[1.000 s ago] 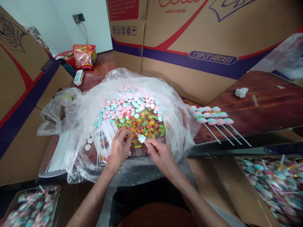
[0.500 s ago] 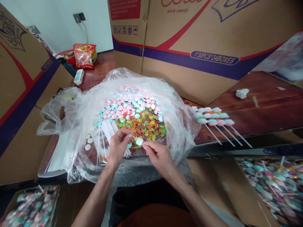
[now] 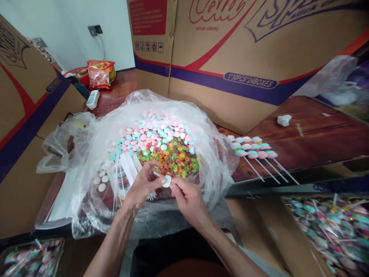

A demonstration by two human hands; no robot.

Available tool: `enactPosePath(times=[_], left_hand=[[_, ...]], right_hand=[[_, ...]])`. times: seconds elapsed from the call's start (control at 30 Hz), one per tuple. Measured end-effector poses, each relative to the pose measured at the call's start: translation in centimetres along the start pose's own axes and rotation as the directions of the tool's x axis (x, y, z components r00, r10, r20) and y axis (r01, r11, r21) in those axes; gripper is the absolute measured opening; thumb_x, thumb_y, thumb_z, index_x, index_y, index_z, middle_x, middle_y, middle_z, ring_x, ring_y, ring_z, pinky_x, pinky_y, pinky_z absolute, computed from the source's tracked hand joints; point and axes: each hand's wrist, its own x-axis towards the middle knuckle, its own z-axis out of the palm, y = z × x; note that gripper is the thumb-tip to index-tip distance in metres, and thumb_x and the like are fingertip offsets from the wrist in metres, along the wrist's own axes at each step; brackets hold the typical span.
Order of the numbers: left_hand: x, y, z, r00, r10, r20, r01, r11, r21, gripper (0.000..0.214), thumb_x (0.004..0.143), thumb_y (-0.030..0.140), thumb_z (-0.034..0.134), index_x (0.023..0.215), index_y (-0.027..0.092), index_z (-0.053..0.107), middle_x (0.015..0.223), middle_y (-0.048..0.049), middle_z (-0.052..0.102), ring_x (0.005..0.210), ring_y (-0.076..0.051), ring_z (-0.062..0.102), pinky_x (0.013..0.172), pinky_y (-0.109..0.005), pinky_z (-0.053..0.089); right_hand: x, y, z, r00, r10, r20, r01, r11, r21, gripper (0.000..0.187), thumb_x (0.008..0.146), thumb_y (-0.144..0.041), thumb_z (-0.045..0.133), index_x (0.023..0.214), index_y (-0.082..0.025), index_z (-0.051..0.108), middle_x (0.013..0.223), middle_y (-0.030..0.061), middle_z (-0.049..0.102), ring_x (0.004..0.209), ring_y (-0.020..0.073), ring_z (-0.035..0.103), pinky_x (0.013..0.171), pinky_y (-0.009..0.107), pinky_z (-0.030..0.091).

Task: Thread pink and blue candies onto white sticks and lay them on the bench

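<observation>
My left hand (image 3: 147, 181) is closed on a thin white stick (image 3: 157, 174), pinched between thumb and fingers. A round pale blue and white candy (image 3: 167, 181) sits between my two hands. My right hand (image 3: 186, 193) pinches its right edge, while my left thumb touches the other side. Whether the stick has entered the candy is hidden. Behind my hands, pink and blue round candies (image 3: 143, 137) are heaped in a clear plastic bag (image 3: 211, 148). Colourful ring candies (image 3: 173, 157) lie in front of them. A bundle of white sticks (image 3: 128, 165) is left of these.
Candy sticks (image 3: 253, 148) lie stacked at the table's right. Large cardboard boxes (image 3: 201, 88) stand behind and at left. Boxes of wrapped candy (image 3: 331, 227) sit low on both sides. A crumpled white tissue (image 3: 284, 120) and a red snack packet (image 3: 100, 74) are on the table.
The candy has come against my left thumb, and my hands are closer together. The stick has turned a little. The whole view has shifted slightly.
</observation>
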Motion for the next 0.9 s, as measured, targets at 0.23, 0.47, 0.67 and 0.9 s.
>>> enactPosePath(times=[0.23,0.47,0.67,0.9], left_hand=[[3.8,0.6,1.4,0.991,0.132,-0.021,-0.129,0.987,0.091,0.045,0.077,0.052,0.074,0.103,0.019,0.058,0.074,0.0014,0.059,0.065,-0.012,0.055,0.061,-0.024,0.043],[9.0,-0.4,1.8,0.841,0.539,-0.046,-0.314,0.555,0.77,0.024,0.084,0.013,0.057,0.102,0.021,0.071,0.093,-0.0063,0.057,0.08,-0.018,0.057,0.078,-0.033,0.047],[8.4,-0.5,0.3,0.849,0.515,-0.115,-0.301,0.652,0.696,0.013,0.082,0.017,0.06,0.094,0.021,0.064,0.089,-0.0023,0.061,0.074,-0.015,0.058,0.068,-0.025,0.046],[11.5,2.6,-2.1,0.878,0.478,-0.024,-0.278,0.552,0.786,0.02,0.083,0.015,0.057,0.099,0.021,0.067,0.084,-0.0027,0.066,0.074,-0.018,0.06,0.072,-0.028,0.046]], right_hand=[[0.9,0.9,-0.2,0.956,0.289,-0.054,-0.257,0.91,0.325,0.028,0.095,-0.034,0.054,0.072,-0.019,0.059,0.06,-0.0031,0.057,0.042,0.0077,0.047,0.044,0.02,0.037],[0.9,1.8,-0.4,0.928,0.364,-0.08,-0.309,0.871,0.381,0.032,0.093,-0.044,0.057,0.074,-0.019,0.06,0.061,-0.0018,0.056,0.043,0.008,0.044,0.043,0.021,0.037],[0.4,2.4,-0.2,0.925,0.377,-0.039,-0.334,0.86,0.386,0.034,0.093,-0.045,0.057,0.073,-0.018,0.061,0.062,-0.0018,0.054,0.046,0.0087,0.044,0.044,0.021,0.037],[0.1,3.0,0.2,0.928,0.371,-0.02,-0.337,0.864,0.375,0.029,0.094,-0.042,0.056,0.081,-0.018,0.065,0.063,-0.0017,0.056,0.048,0.0094,0.044,0.045,0.021,0.037]])
